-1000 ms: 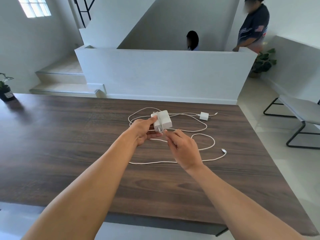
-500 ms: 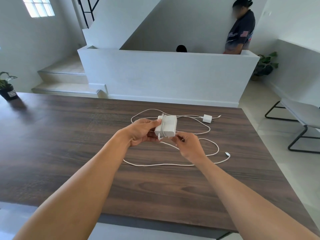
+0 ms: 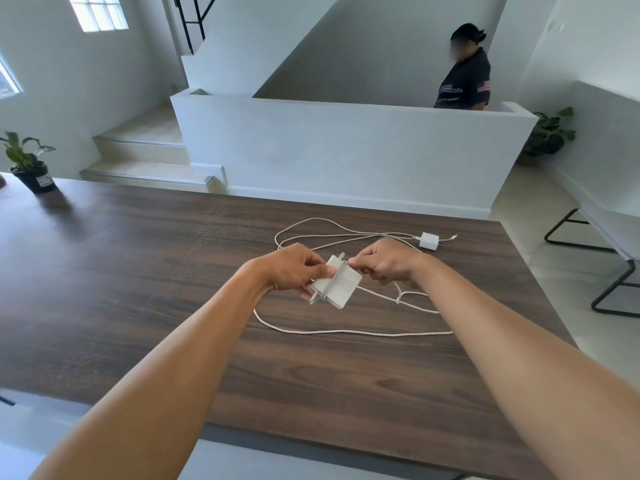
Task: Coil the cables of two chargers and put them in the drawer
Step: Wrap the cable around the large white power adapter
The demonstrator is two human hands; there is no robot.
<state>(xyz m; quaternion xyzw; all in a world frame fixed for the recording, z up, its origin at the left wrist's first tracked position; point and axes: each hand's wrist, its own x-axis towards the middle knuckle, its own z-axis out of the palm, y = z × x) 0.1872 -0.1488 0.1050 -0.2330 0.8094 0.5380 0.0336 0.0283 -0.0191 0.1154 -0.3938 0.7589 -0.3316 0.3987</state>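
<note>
My left hand (image 3: 294, 268) grips a large white charger brick (image 3: 337, 284) just above the dark wooden table (image 3: 138, 271). One turn of its white cable (image 3: 346, 331) runs across the brick's face. My right hand (image 3: 388, 261) pinches that cable right beside the brick's far edge. The rest of the cable lies in loose loops on the table under and in front of my hands. A small white charger (image 3: 429, 241) rests farther back to the right, its thin cable (image 3: 311, 225) looping leftward behind my hands. No drawer is in view.
A potted plant (image 3: 29, 164) stands at the table's far left corner. Behind the table are a white half wall (image 3: 346, 150), stairs and a person standing. A black-legged bench (image 3: 609, 244) stands right of the table, with another plant (image 3: 550, 133) beyond.
My right hand has risen from below the brick to its far right side, carrying the cable over the brick's face. The brick has tilted flatter in my left hand.
</note>
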